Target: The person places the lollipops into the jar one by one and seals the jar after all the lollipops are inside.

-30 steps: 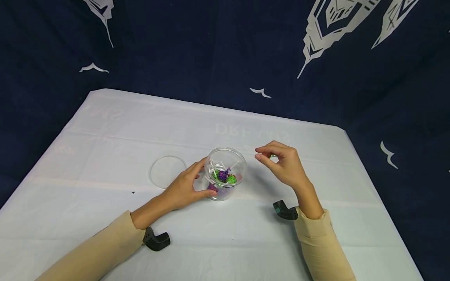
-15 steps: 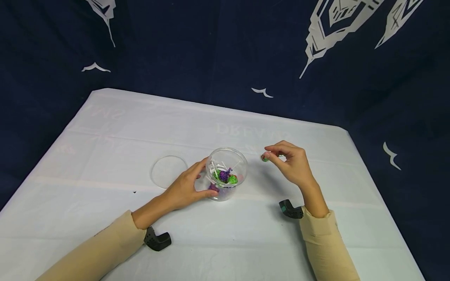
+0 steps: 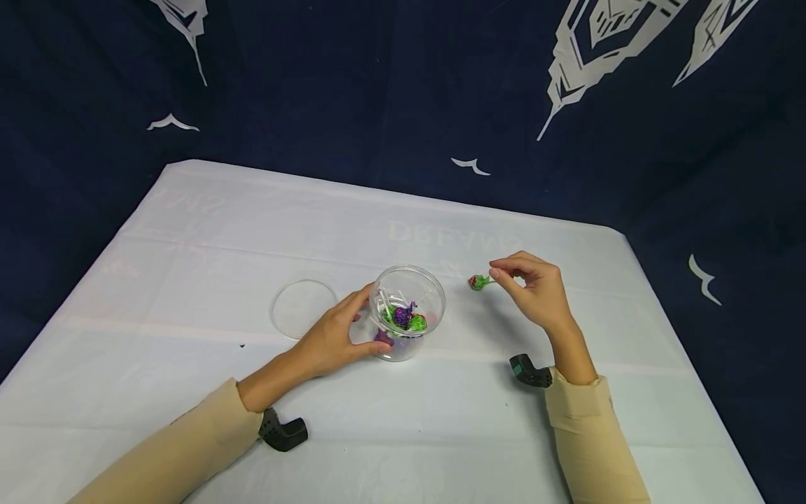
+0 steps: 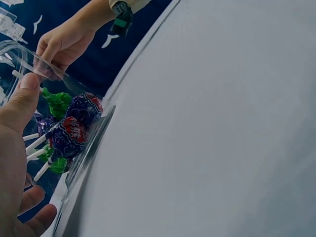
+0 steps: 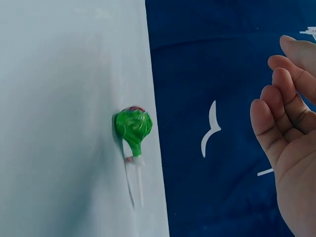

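My left hand (image 3: 330, 339) grips a clear plastic jar (image 3: 425, 280) standing on the table, thumb in front and fingers round its far side. Inside are several wrapped lollipops (image 4: 69, 138) in purple and green, their white sticks showing through the wall. To the right of the jar, a lollipop in a green wrapper (image 5: 134, 123) with a bit of red on top lies on the white cloth. My right hand (image 3: 534, 287) is just right of its stick, fingers loosely curled with nothing between them; the right wrist view shows a gap between hand and lollipop.
Left of the jar, a clear round lid (image 3: 274, 308) lies flat, partly behind the left hand. A white cloth (image 3: 403, 448) covers the table, and a dark blue curtain (image 3: 327, 84) with white prints hangs behind its far edge.
My right hand has let go of the green lollipop and drawn away to the right, leaving it on the cloth. My left hand and the jar stay where they were.
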Demonstrator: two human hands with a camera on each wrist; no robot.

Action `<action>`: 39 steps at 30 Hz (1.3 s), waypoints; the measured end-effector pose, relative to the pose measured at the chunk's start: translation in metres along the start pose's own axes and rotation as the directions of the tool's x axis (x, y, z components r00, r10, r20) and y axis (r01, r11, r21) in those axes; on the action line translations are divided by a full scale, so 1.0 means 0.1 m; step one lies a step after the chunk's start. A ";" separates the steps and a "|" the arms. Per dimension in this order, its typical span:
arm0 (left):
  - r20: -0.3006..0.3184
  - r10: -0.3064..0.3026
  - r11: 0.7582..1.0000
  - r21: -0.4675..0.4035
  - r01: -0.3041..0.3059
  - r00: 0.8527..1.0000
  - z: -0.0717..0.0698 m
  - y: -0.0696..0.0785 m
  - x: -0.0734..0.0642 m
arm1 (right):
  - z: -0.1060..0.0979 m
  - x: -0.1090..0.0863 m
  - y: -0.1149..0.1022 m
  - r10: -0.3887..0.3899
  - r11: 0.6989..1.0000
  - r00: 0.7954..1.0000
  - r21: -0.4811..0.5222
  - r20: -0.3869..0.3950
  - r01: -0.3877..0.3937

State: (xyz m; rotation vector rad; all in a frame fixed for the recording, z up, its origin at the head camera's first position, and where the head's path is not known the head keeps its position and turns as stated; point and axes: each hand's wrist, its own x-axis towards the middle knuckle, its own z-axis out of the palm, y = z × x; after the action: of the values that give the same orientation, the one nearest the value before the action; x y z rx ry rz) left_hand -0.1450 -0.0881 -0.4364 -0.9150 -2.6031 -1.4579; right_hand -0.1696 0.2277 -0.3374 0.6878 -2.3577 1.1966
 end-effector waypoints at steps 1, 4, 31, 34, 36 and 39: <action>-0.001 0.000 1.000 0.002 0.000 1.000 0.00 0.00 0.00 | 0.00 0.00 0.02 0.000 1.000 1.000 0.000 -0.003 0.000; 0.000 -0.002 1.000 0.004 0.002 1.000 0.00 0.00 0.00 | -0.01 -0.01 0.07 0.012 1.000 1.000 -0.003 -0.010 -0.012; 0.008 0.005 1.000 0.006 -0.005 1.000 -0.01 -0.01 0.00 | -0.10 -0.12 0.56 0.182 0.982 0.979 0.036 0.087 -0.185; 0.007 0.002 1.000 0.008 -0.002 1.000 -0.02 -0.01 -0.01 | -0.10 -0.12 0.58 0.194 0.981 0.975 0.005 0.110 -0.196; 0.006 0.001 1.000 0.009 -0.001 1.000 -0.02 -0.01 -0.01 | -0.11 -0.12 0.60 0.205 0.979 0.971 -0.012 0.123 -0.205; 0.004 0.004 1.000 0.011 -0.004 1.000 -0.02 -0.01 -0.01 | -0.12 -0.11 0.63 0.217 0.976 0.965 -0.013 0.145 -0.218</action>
State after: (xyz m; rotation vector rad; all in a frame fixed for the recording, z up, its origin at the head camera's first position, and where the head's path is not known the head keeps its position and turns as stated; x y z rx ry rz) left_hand -0.1452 -0.0906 -0.4367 -0.9230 -2.6075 -1.4409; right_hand -0.1963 0.2729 -0.3765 0.5441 -2.6093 1.2796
